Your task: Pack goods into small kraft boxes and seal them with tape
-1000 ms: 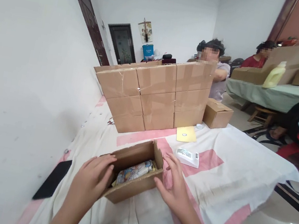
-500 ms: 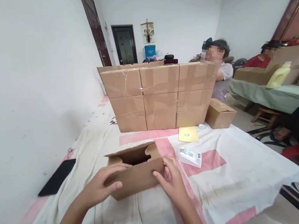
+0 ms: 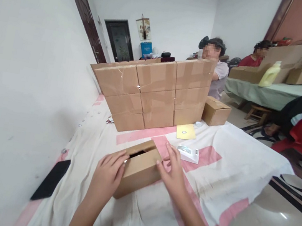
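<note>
A small brown cardboard box (image 3: 141, 168) sits on the white and pink cloth in front of me, its top flaps almost folded down with a thin dark gap left. My left hand (image 3: 107, 177) presses flat against the box's left end, fingers spread. My right hand (image 3: 171, 171) rests on the right end, fingers stretched over the flap. The box's contents are hidden.
A stack of taped cardboard boxes (image 3: 154, 94) stands at the back of the table, one loose box (image 3: 216, 111) beside it. A yellow envelope (image 3: 185, 131) and a white tape dispenser (image 3: 188, 154) lie behind my right hand. A black phone (image 3: 50, 184) lies left. Two people sit beyond.
The box's flaps went from standing open with a colourful packet showing to nearly folded down. Both my hands moved onto the box's ends.
</note>
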`<state>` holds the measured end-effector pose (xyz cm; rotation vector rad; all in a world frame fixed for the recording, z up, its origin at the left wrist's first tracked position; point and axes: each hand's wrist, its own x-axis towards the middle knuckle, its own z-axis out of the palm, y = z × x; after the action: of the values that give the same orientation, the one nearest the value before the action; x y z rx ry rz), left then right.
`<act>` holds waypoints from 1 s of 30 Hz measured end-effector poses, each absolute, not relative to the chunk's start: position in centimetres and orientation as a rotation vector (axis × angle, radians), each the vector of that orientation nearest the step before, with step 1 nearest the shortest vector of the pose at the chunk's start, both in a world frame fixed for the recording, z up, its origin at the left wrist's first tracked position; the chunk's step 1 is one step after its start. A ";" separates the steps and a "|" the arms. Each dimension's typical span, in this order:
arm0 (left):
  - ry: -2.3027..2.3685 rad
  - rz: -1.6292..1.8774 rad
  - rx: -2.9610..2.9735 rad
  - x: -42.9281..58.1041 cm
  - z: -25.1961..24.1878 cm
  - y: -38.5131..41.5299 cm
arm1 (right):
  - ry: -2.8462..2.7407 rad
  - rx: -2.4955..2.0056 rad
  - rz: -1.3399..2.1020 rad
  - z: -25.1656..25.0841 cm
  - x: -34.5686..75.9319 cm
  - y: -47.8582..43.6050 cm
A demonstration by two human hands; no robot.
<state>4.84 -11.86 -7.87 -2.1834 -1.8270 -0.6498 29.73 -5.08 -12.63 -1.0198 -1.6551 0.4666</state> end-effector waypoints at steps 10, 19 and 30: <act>-1.842 -0.491 -2.293 5.0 -9.9 -12.5 | -2.057 -1.668 0.798 -10.5 44.6 7.9; -1.797 -0.495 -2.241 5.3 -10.1 -12.4 | -2.057 -1.955 1.241 -8.9 42.4 9.9; -1.788 -0.501 -2.198 5.5 -10.4 -12.4 | -1.767 -1.894 1.447 -9.3 43.4 9.5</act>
<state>5.45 -12.38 -10.41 -2.1982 -1.7884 -0.5007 43.37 9.52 -9.28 -1.8941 -1.7669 1.4474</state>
